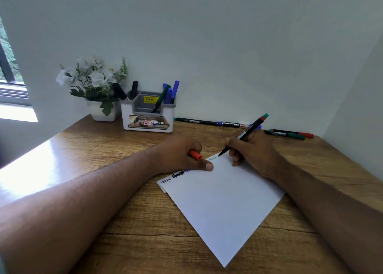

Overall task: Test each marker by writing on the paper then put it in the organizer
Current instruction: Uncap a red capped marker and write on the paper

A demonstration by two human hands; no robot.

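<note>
Daylight pours in from the window (10, 74) far off to the left of the hands, so that side is way brighter. Big blown-out glare patch on the wooden desk (128, 217) left of the left forearm, grain totally washed out there. The wall (228, 45) behind the grip is evenly lit, soft grey-green. Shadows are soft, falling right of the hands onto the paper (223, 201). Wide-angle warp bends the edges; the flowers (91, 77) look a bit soft.

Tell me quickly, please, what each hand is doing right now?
Left hand: closed, holding a red cap, thumb resting on the paper.
Right hand: closed, holding a marker with its tip on the paper.
</note>
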